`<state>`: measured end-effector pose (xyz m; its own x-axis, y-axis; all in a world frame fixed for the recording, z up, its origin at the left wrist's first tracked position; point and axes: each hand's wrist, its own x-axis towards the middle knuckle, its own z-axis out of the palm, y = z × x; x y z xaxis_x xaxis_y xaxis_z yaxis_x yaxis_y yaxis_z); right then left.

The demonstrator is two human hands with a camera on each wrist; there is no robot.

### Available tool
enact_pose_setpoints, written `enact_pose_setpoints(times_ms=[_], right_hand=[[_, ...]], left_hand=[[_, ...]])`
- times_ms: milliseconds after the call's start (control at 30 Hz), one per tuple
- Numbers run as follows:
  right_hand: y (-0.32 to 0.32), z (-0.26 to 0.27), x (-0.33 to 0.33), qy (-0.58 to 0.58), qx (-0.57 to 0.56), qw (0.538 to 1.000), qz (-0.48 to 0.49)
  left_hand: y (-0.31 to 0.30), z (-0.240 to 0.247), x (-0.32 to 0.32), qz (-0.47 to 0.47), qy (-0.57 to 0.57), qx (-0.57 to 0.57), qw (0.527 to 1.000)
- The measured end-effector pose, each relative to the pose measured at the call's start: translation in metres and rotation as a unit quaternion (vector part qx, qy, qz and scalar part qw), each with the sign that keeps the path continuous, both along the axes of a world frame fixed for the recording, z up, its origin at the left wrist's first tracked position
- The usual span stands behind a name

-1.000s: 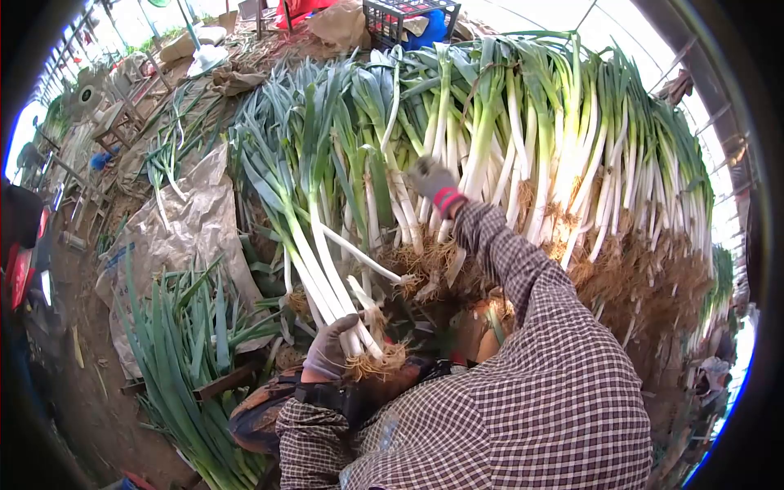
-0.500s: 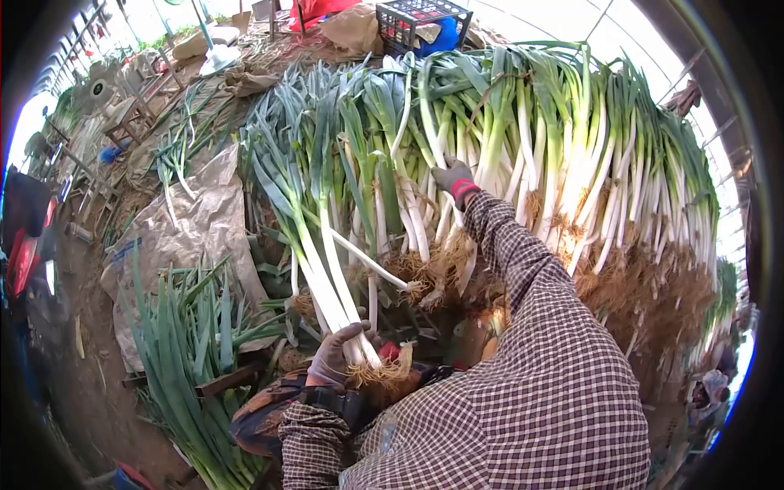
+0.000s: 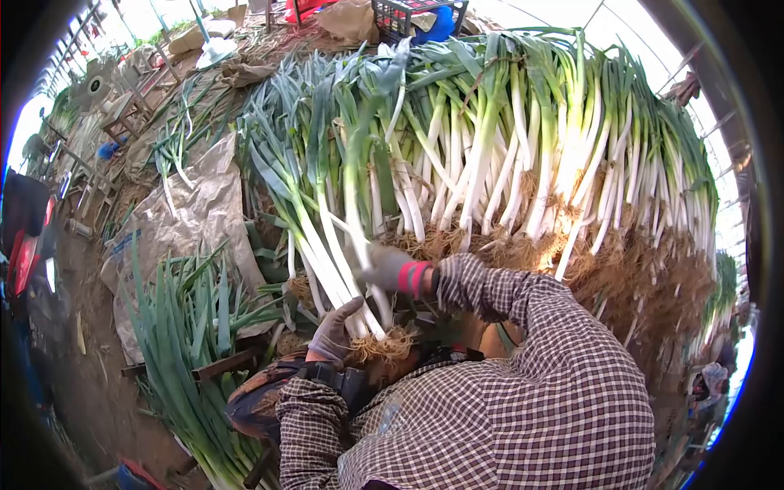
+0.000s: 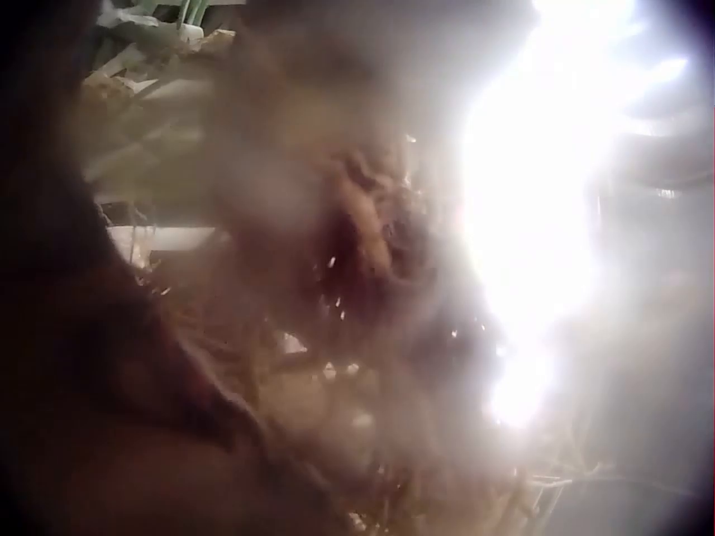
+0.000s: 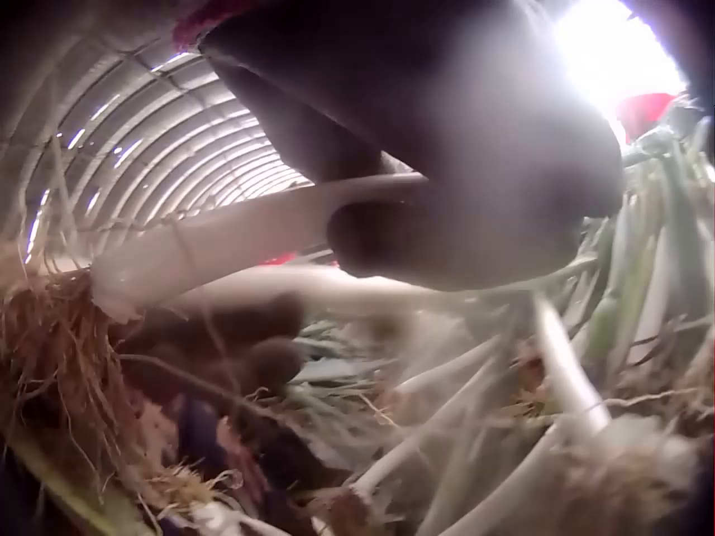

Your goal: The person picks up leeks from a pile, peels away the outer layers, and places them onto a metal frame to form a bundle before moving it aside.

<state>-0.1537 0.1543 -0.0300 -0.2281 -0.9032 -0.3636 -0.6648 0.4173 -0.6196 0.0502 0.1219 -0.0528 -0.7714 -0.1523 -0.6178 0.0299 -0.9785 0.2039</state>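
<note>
My gloved left hand (image 3: 331, 336) holds several long green onions (image 3: 322, 273) near their root ends, thumb lying along the white stems. The pale roots (image 3: 382, 345) hang out beside that hand. Just above it, my gloved right hand (image 3: 387, 268) grips another green onion (image 3: 353, 212) by its white stem, close alongside the bunch. In the right wrist view, the fingers (image 5: 369, 237) curl round that white stem (image 5: 212, 248), with its shaggy roots (image 5: 56, 357) at the left. Glare and blur cover most of the left wrist view, where brownish roots (image 4: 363, 223) show.
A long row of green onions (image 3: 531, 147) leans across the back and right, roots toward me. A separate green onion heap (image 3: 180, 343) lies at left, near a crumpled sack (image 3: 196, 212). A black crate (image 3: 396, 18) stands at the back.
My right hand reached into the row, took hold of a green onion and brought it down and left beside the bunch. My left hand stays in place with its onions.
</note>
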Motion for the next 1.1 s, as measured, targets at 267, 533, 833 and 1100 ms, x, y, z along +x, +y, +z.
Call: enact_pose_setpoints(times_ms=[267,533,833,1100], right_hand=[[-0.009,0.02,-0.043,0.042,-0.144,0.989,0.015],[0.018,0.046,-0.248,0.344,-0.067,0.839,-0.417],[-0.014,-0.003,-0.248,0.122,-0.064,0.846,-0.516],[0.012,0.057,-0.211,-0.482,-0.281,0.778,-0.288]], left_hand=[[0.0,0.014,0.006,0.013,0.025,-0.005,1.0],[0.004,0.017,0.004,0.02,0.014,-0.034,0.999],[0.003,0.022,0.007,0.015,0.03,-0.023,0.999],[0.001,0.031,0.01,0.029,0.039,0.005,0.999]])
